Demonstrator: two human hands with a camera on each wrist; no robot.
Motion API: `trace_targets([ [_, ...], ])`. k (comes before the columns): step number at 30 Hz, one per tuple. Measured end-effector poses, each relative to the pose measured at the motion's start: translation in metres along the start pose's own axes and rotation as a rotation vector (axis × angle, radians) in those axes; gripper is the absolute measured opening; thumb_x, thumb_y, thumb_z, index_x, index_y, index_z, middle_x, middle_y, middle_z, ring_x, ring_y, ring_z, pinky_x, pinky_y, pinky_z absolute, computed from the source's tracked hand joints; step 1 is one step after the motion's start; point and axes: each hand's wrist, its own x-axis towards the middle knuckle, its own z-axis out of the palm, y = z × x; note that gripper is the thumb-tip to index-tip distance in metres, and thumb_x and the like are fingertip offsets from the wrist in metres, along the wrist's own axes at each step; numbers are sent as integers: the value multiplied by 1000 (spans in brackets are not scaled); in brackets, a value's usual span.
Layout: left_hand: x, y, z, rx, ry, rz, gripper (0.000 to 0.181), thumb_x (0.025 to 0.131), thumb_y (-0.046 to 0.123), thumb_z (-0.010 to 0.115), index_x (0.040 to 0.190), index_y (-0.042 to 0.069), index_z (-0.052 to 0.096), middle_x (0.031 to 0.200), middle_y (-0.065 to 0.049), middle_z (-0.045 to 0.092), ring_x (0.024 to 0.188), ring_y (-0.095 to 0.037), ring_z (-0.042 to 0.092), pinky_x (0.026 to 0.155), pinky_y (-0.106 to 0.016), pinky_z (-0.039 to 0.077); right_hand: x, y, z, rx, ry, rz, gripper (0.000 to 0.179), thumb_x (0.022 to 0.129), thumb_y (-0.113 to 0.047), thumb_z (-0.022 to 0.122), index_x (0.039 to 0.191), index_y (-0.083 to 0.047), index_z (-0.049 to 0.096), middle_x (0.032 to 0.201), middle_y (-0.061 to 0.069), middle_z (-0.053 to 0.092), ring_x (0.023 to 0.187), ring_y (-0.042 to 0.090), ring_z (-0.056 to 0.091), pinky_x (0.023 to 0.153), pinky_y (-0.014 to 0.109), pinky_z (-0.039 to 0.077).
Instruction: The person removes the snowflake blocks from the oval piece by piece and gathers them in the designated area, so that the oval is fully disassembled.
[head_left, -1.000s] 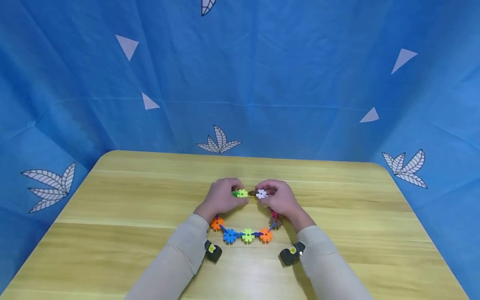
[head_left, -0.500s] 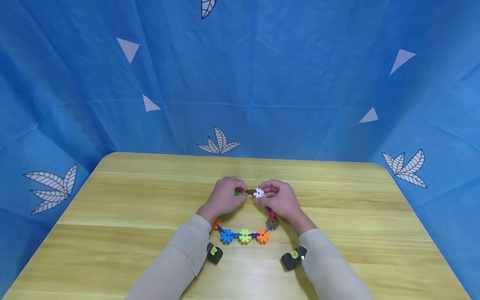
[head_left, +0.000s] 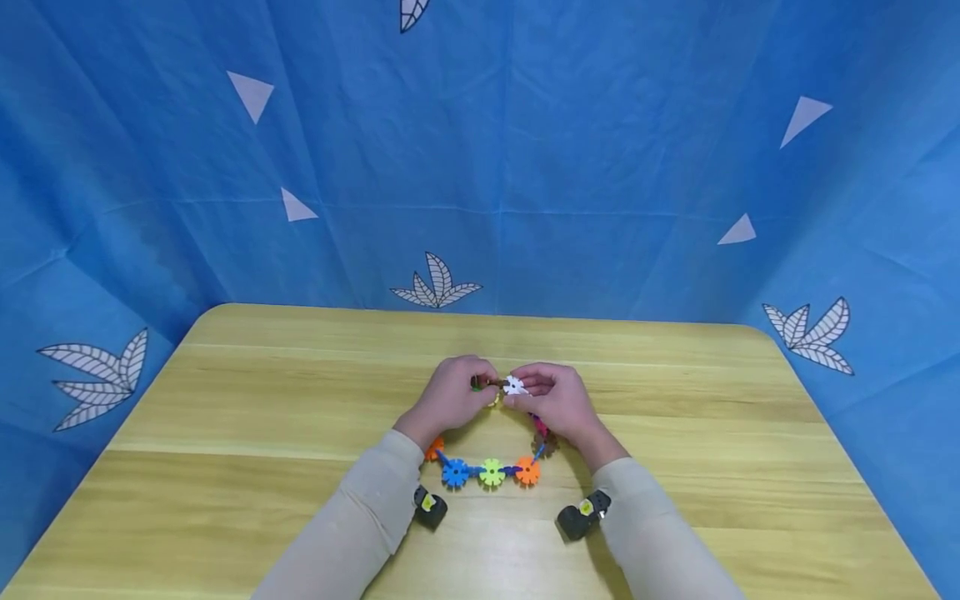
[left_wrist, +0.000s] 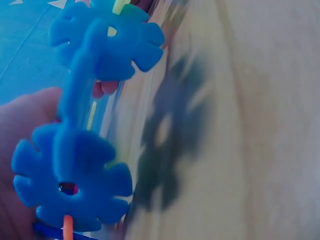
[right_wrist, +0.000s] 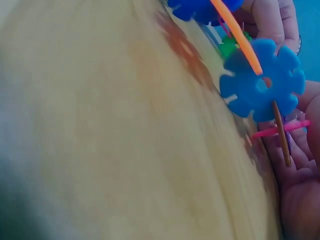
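Observation:
A chain of colourful plastic snowflake discs curves between the two hands, over the table. My right hand (head_left: 557, 402) pinches a white snowflake disc (head_left: 514, 385) at the far side of the chain. Close beside it, my left hand (head_left: 454, 392) grips the chain's other end; its fingers hide most of the discs there. The near side shows a blue disc (head_left: 454, 473), a lime disc (head_left: 492, 472) and an orange disc (head_left: 527, 472), linked edge to face. The left wrist view has a large blue snowflake disc (left_wrist: 97, 195) before the palm. A light-blue disc (right_wrist: 250, 90) appears in the right wrist view.
The wooden table (head_left: 675, 400) extends around the hands. Behind it hangs a blue curtain (head_left: 600, 167) with leaf and triangle prints. Black wrist cameras (head_left: 429, 508) sit at both cuffs, close to the chain's near side.
The hands have come slightly closer together, with the white disc shifting left. The lime disc that showed flat at the left fingertips no longer shows flat there. The near discs moved only slightly.

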Motion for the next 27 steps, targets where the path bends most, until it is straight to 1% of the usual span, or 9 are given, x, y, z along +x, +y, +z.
trace_targets([
  [7, -1, 0, 0, -20, -12, 9, 13, 90, 9, 73, 83, 20, 70, 72, 8, 58, 67, -13, 51, 63, -30, 45, 0, -4, -4, 28, -51, 16, 32, 76, -9, 88, 104, -1, 74, 91, 10, 71, 80, 24, 70, 70, 33, 57],
  [11, -1, 0, -1, -24, -8, 4, 14, 88, 8, 73, 82, 20, 70, 71, 8, 57, 65, -12, 50, 62, -29, 44, 0, -4, -5, 38, -61, 24, 32, 75, -11, 88, 103, -1, 75, 89, 10, 72, 78, 25, 70, 67, 33, 57],
  [19, -1, 3, -1, -31, 11, 5, 15, 87, 8, 75, 79, 20, 69, 64, 6, 53, 60, -12, 47, 60, -29, 41, 0, -1, -5, 53, -49, -7, 31, 76, -12, 89, 102, 0, 75, 88, 10, 72, 77, 26, 70, 65, 33, 57],
  [27, 0, 3, -2, -39, 24, 12, 14, 87, 8, 73, 79, 20, 71, 62, 6, 52, 59, -12, 46, 60, -28, 40, 0, -1, -6, 60, -33, 5, 33, 76, -11, 88, 105, 0, 75, 89, 10, 72, 77, 24, 69, 65, 31, 57],
])
